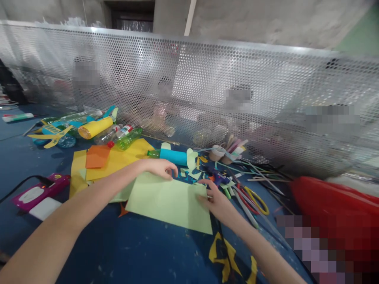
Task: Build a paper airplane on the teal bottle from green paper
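A pale green sheet of paper [170,203] lies flat on the blue table [142,252] in front of me. My left hand [160,167] rests at the sheet's far left corner, fingers curled down onto its edge. My right hand [214,199] presses on the sheet's right edge, thumb on the paper and fingers bent around the edge. A turquoise tube [173,156] lies just beyond the sheet. Scissors with red and yellow handles [254,199] lie right of my right hand.
Yellow and orange paper sheets [115,159] lie at the left, with plastic bottles and a yellow tube [94,127] behind. A magenta glue gun [41,191] sits at the left edge. Paper scraps, sticks and cups [227,152] crowd the right. A perforated metal screen [207,86] closes the back.
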`<action>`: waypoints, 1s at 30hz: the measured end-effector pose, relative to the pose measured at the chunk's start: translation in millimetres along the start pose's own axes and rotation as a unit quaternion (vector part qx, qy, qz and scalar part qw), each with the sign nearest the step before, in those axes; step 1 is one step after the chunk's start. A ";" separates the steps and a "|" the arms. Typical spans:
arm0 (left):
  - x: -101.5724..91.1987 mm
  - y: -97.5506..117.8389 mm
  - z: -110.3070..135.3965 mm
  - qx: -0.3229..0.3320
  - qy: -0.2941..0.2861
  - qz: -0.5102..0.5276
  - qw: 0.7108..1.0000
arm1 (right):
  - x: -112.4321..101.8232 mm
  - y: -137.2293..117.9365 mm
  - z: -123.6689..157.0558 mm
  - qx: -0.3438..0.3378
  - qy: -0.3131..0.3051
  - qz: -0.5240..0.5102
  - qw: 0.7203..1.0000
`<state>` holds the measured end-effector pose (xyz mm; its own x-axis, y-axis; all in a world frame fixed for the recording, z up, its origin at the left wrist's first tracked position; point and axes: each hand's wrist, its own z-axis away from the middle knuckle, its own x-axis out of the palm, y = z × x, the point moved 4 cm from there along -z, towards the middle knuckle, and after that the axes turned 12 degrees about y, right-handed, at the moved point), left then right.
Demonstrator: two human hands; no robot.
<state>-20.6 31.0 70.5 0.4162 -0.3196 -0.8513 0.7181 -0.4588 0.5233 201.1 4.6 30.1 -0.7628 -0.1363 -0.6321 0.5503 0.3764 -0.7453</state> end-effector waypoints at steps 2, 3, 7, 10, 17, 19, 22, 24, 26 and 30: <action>5.4 7.6 0.4 0.011 0.037 -0.046 0.998 | -0.3 6.2 7.7 -0.024 0.020 0.090 0.995; 7.0 13.9 1.3 0.021 0.060 -0.083 0.994 | -1.0 8.0 10.5 -0.035 0.027 0.129 0.991; 20.3 45.9 11.2 0.070 0.064 -0.195 0.976 | -5.2 13.9 15.0 -0.058 0.030 0.186 0.980; 35.9 60.9 25.3 0.092 0.017 -0.219 0.971 | -8.4 20.8 14.2 -0.075 0.023 0.199 0.977; 53.4 54.1 52.6 0.121 0.031 -0.200 0.972 | -17.4 30.6 16.3 -0.038 -0.014 0.327 0.944; 54.6 49.7 55.6 0.130 0.046 -0.178 0.974 | -19.1 26.5 18.4 -0.042 0.010 0.384 0.922; 55.5 44.3 56.6 0.141 0.075 -0.174 0.972 | -19.5 10.6 24.2 -0.102 0.109 0.445 0.883; 56.9 42.8 56.1 0.164 0.092 -0.191 0.963 | -14.1 -3.7 31.3 -0.176 0.140 0.411 0.884; 59.6 43.6 55.5 0.205 0.108 -0.218 0.948 | -4.0 -14.8 39.9 -0.241 0.095 0.326 0.909; 66.4 50.4 53.2 0.261 0.140 -0.277 0.914 | 11.3 -20.5 53.2 -0.256 -0.006 0.226 0.940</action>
<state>13.6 -57.5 42.4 0.2484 0.2726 -0.9295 0.5289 -0.8421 -0.1056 199.3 -53.3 26.9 -0.4854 0.1342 -0.8639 0.5789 0.7899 -0.2025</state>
